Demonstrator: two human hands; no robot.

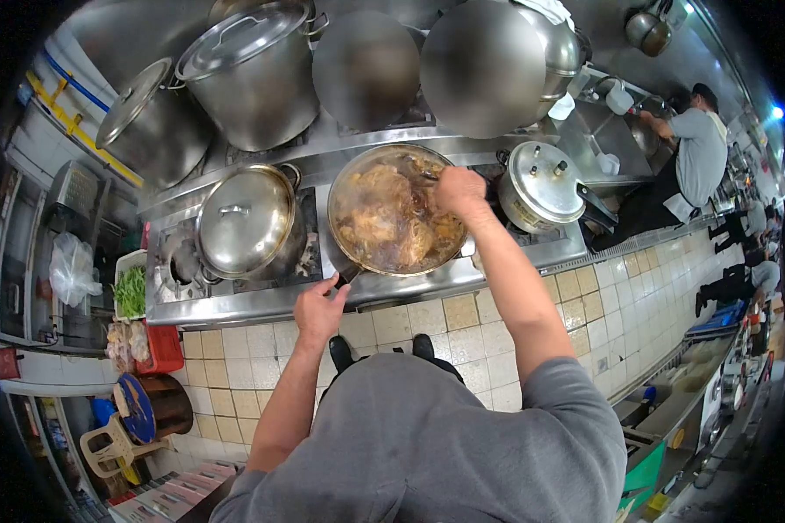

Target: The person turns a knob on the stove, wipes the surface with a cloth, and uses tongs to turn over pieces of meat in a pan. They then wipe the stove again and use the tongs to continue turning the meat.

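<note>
The wide round steel pan (410, 272), full of brown braised food, sits on the long steel stove (235, 307). It stands between a shiny lidded steel pot (240, 222) and a silver pressure cooker (545, 181). Its short dark handle (347, 274) points back at the person, and the left hand (318, 307) has its fingers closed round the handle's end. The right hand (460, 192) hangs over the pan's far right edge, fingers curled tight. I cannot make out what they grip.

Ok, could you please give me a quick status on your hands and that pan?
Left hand gripping the pan handle. Right hand closed above the pan of brown food. Lidded pot and pressure cooker flank it, apart.
</note>
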